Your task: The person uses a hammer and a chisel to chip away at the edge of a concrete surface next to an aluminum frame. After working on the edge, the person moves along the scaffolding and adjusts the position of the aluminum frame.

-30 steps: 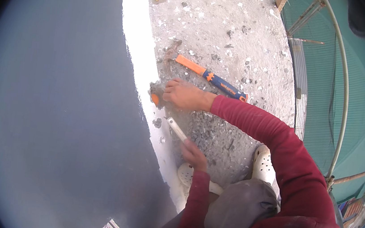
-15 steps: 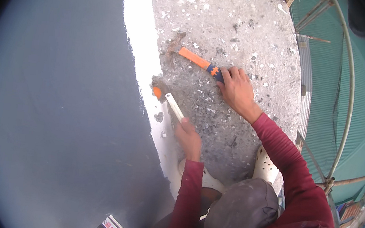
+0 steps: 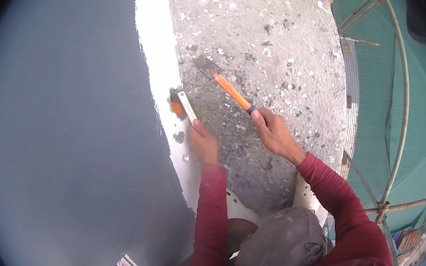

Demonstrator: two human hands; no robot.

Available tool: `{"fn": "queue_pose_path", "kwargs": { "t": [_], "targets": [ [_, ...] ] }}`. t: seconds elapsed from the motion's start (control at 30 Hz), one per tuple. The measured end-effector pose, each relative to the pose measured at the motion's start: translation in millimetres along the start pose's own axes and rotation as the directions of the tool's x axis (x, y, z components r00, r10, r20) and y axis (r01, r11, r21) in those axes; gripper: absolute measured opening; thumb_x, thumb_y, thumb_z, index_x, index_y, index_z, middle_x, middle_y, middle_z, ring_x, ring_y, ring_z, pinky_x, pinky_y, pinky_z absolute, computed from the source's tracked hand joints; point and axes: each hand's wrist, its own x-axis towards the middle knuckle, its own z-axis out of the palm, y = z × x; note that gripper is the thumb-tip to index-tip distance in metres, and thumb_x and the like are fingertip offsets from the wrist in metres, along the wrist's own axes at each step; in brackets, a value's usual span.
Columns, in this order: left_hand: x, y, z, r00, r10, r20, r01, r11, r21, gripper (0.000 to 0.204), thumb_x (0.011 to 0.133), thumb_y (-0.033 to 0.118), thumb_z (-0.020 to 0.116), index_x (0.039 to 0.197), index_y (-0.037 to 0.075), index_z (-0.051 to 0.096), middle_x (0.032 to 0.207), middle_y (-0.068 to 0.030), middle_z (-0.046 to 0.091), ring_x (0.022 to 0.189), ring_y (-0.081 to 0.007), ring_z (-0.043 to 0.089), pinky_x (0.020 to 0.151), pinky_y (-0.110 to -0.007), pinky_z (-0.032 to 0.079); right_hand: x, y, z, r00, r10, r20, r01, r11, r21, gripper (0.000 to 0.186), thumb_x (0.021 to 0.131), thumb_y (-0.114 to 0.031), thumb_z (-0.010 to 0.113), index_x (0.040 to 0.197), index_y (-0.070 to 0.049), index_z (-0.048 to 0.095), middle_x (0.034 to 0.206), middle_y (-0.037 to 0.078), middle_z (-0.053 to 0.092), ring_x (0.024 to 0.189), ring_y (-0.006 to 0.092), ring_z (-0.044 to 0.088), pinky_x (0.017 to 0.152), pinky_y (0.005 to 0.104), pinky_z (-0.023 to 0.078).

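Observation:
My right hand point(image 3: 278, 135) is closed around the dark grip of a claw hammer point(image 3: 232, 91) with an orange handle. The hammer's head is smeared by motion above the rough concrete floor. In my left hand point(image 3: 204, 140) is a flat white bar point(image 3: 187, 106) with a small hole in its upper end. That end lies at a broken-out cavity in the white strip point(image 3: 154, 55) along the foot of the wall. An orange round piece point(image 3: 176, 109) sits in the cavity, just left of the bar. The bar's lower part is hidden in my fingers.
A dark grey wall point(image 3: 83, 118) fills the left side. Chips and pale debris lie scattered over the concrete floor point(image 3: 264, 55). My feet in white perforated clogs point(image 3: 240, 208) are close below my hands. Scaffold poles point(image 3: 401, 102) and green netting point(image 3: 425, 136) stand beyond the right edge.
My left hand has moved up and left, bringing the bar's end to the cavity. My right hand has come nearer to me, and the hammer has turned, its head now blurred.

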Motion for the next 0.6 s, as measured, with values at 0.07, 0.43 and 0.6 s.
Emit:
{"fn": "queue_pose_path", "kwargs": {
  "t": [0.07,0.43,0.6],
  "targets": [
    [-0.1,-4.5,-1.5,1.000,0.010,-0.011,-0.010,0.999,0.048,0.047,0.111,0.034,0.039,0.100,-0.006,0.060,0.091,-0.0250,0.066,0.087,-0.0441,0.064,0.077,-0.051,0.047,-19.2,10.1,21.7,0.999,0.018,0.048,-0.025,0.989,0.146,0.059,0.107,-0.053,0.043,0.096,0.002,0.062,0.066,0.017,0.059,0.058,0.0315,0.058,0.060,0.0456,0.046],
    [3.1,-4.4,-1.5,1.000,-0.012,-0.029,0.014,0.997,0.082,0.050,0.111,0.036,0.035,0.103,-0.006,0.060,0.094,-0.0257,0.066,0.090,-0.0455,0.064,0.081,-0.051,0.048,-25.8,6.7,108.3,0.990,0.002,0.145,-0.047,0.952,0.303,0.060,0.109,-0.049,0.037,0.091,0.003,0.060,0.069,0.017,0.059,0.065,0.0274,0.059,0.064,0.0455,0.045],
    [6.1,-4.7,-5.2,1.000,0.005,-0.031,-0.004,0.999,0.040,0.048,0.111,0.034,0.035,0.105,-0.007,0.060,0.094,-0.0274,0.065,0.089,-0.0470,0.063,0.079,-0.053,0.048,-37.7,13.9,116.8,0.993,-0.004,0.118,-0.042,0.923,0.382,0.056,0.109,-0.046,0.038,0.091,0.003,0.059,0.069,0.017,0.058,0.063,0.0273,0.054,0.063,0.0453,0.044]
  ]
}}
